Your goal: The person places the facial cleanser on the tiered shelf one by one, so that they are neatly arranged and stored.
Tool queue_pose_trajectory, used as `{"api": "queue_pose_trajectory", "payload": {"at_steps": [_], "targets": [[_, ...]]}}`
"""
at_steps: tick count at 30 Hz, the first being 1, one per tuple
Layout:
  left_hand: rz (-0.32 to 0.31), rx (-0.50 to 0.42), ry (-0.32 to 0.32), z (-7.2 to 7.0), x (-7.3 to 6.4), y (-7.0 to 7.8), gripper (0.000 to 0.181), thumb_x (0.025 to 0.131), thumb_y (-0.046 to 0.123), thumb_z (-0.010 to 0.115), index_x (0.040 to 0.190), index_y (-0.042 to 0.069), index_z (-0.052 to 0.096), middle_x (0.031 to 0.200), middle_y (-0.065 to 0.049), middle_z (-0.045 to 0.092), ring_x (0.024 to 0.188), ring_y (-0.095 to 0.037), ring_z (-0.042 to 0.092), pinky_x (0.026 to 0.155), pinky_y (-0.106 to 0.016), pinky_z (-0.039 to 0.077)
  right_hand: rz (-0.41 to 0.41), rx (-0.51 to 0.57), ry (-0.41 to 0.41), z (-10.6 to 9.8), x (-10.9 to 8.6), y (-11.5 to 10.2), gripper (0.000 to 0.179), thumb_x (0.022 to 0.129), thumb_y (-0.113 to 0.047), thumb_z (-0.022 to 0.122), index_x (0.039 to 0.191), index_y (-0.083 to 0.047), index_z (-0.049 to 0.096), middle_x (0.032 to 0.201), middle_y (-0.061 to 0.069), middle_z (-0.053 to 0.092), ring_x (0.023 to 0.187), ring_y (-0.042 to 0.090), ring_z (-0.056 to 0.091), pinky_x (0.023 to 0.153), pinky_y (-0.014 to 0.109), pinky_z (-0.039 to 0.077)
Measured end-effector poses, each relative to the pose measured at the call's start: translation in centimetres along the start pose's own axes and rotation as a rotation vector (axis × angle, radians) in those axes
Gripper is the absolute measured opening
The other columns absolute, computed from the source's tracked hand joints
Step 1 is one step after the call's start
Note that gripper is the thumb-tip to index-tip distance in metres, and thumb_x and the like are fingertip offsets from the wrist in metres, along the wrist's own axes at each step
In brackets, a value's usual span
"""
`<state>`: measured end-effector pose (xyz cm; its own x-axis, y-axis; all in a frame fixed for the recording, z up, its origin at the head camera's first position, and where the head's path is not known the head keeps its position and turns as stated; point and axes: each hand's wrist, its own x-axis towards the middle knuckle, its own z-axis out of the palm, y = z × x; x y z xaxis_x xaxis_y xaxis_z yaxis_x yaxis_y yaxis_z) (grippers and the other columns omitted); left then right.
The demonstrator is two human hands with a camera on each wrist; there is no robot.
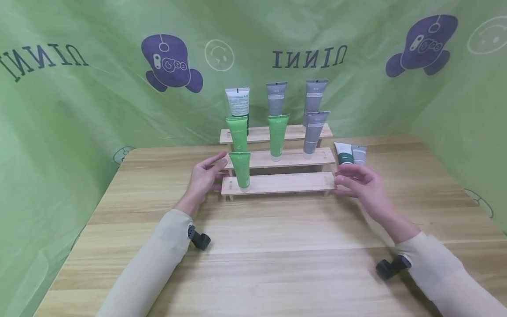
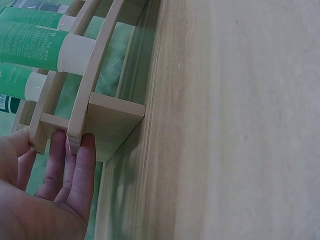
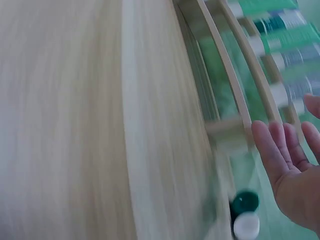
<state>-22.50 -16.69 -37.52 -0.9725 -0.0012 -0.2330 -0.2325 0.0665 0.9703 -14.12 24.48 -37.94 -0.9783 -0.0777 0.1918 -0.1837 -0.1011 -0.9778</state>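
A three-tier wooden rack (image 1: 291,182) stands on the table with tubes upright on its steps. My left hand (image 1: 203,178) is at its left end; in the left wrist view the fingers (image 2: 82,172) reach the ends of the lower planks. My right hand (image 1: 366,187) is at the right end, fingers extended, fingertips (image 3: 260,131) right at the plank ends. One green tube (image 1: 241,171) stands at the left of the front step. The middle step bears two green tubes and a grey tube (image 1: 314,132). On the top step are a white-and-dark-green tube (image 1: 238,103) and two grey tubes.
Beyond my right hand, a white-and-green tube (image 1: 343,152) and a grey tube (image 1: 359,155) lie side by side on the wooden table (image 1: 269,264). A green printed cloth (image 1: 119,101) hangs behind and along both sides. A small black device sits on each sleeve.
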Motion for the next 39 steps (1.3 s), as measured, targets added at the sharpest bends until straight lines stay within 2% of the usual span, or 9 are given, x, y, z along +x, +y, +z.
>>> {"api": "queue_pose_trajectory", "payload": {"at_steps": [6,13,19,21,23,26,29,35,39], "targets": [[0.002,-0.005,0.004,-0.1,0.1,-0.1,0.042,0.096,0.034,0.070,0.137,0.034,0.062,0.130,-0.009,0.065,0.104,-0.028,0.068,0.077,-0.044,0.064,0.111,0.032,0.052,-3.4,0.1,-0.1,0.029,0.096,-0.003,0.067,0.124,-0.007,0.061,0.113,0.004,0.068,0.094,0.017,0.071,0.080,0.036,0.062],[0.007,-0.010,0.000,-0.2,0.1,-0.1,0.042,0.095,0.035,0.071,0.136,0.034,0.062,0.131,-0.009,0.064,0.105,-0.028,0.067,0.077,-0.044,0.064,0.253,0.102,0.052,-7.1,0.8,-0.2,0.030,0.098,-0.005,0.065,0.126,-0.011,0.057,0.111,0.005,0.069,0.096,0.019,0.071,0.082,0.036,0.062],[0.013,-0.003,0.001,-0.2,0.0,-0.1,0.043,0.095,0.035,0.071,0.137,0.034,0.062,0.131,-0.010,0.064,0.105,-0.028,0.067,0.076,-0.044,0.064,0.390,0.171,0.050,-9.4,2.0,-0.1,0.022,0.100,-0.006,0.062,0.118,-0.020,0.062,0.107,0.003,0.073,0.097,0.018,0.071,0.085,0.036,0.062],[0.014,-0.002,0.001,-0.3,0.0,-0.2,0.042,0.095,0.035,0.070,0.137,0.033,0.062,0.131,-0.010,0.064,0.104,-0.028,0.068,0.076,-0.044,0.064,0.422,0.194,0.057,-10.0,2.3,0.0,0.023,0.100,-0.006,0.062,0.120,-0.018,0.060,0.106,0.004,0.073,0.097,0.018,0.071,0.087,0.036,0.061],[0.014,-0.002,0.000,-0.2,0.0,-0.2,0.042,0.096,0.035,0.070,0.137,0.033,0.062,0.131,-0.010,0.064,0.104,-0.028,0.068,0.076,-0.044,0.064,0.444,0.198,0.057,-10.4,2.7,0.3,0.034,0.101,-0.006,0.061,0.133,-0.012,0.053,0.105,0.004,0.073,0.097,0.018,0.071,0.089,0.036,0.061],[0.012,-0.001,-0.003,-0.2,0.0,-0.3,0.041,0.096,0.034,0.070,0.137,0.034,0.062,0.132,-0.009,0.064,0.104,-0.028,0.068,0.077,-0.044,0.064,0.471,0.157,0.045,-10.9,3.3,0.5,0.063,0.103,-0.008,0.058,0.155,-0.003,0.023,0.104,0.003,0.073,0.098,0.017,0.070,0.092,0.034,0.059],[0.010,0.001,-0.002,-0.2,0.0,-0.3,0.041,0.096,0.034,0.069,0.136,0.035,0.062,0.131,-0.009,0.064,0.104,-0.028,0.067,0.077,-0.044,0.064,0.495,0.134,0.042,-11.1,3.9,0.6,0.078,0.103,-0.008,0.056,0.156,0.004,-0.001,0.102,0.002,0.072,0.097,0.016,0.070,0.093,0.033,0.058],[0.006,0.003,-0.008,-0.2,-0.1,-0.2,0.041,0.096,0.035,0.069,0.136,0.036,0.062,0.134,-0.008,0.062,0.105,-0.029,0.067,0.078,-0.044,0.064,0.561,0.092,0.088,-11.2,5.4,0.4,0.082,0.102,-0.010,0.059,0.158,0.001,-0.001,0.100,0.002,0.071,0.096,0.015,0.069,0.096,0.033,0.057],[0.016,0.001,-0.007,-0.1,-0.1,-0.2,0.041,0.096,0.035,0.069,0.137,0.035,0.062,0.133,-0.008,0.063,0.104,-0.029,0.067,0.077,-0.045,0.064,0.572,0.066,0.085,-11.1,6.1,0.1,0.087,0.101,-0.010,0.062,0.157,0.003,-0.003,0.096,0.003,0.070,0.091,0.015,0.070,0.092,0.032,0.059]]}}
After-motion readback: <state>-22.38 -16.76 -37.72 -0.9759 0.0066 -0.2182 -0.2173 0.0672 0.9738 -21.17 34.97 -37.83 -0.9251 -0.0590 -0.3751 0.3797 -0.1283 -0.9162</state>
